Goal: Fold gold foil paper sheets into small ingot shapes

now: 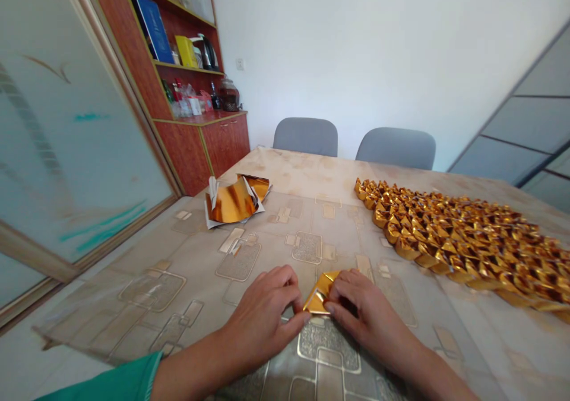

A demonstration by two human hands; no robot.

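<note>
A partly folded piece of gold foil paper (319, 294) is held between my two hands, low over the near middle of the table. My left hand (274, 306) pinches its left corner between thumb and fingers. On the right side, my right hand (363, 303) grips the same piece, its curled fingers covering part of the folds. Sheets of gold foil paper (234, 202) with white backs lie in a loose, curled stack to the left beyond my hands. At the right spreads a large array of folded gold paper pieces (449, 229), set in close rows.
A patterned clear cover (155, 291) lies over the table (312, 166). Two grey chairs (305, 135) stand at the far side against the white wall. A reddish wooden cabinet (225, 142) with bottles and a kettle is at the back left, beside a frosted glass door (66, 122).
</note>
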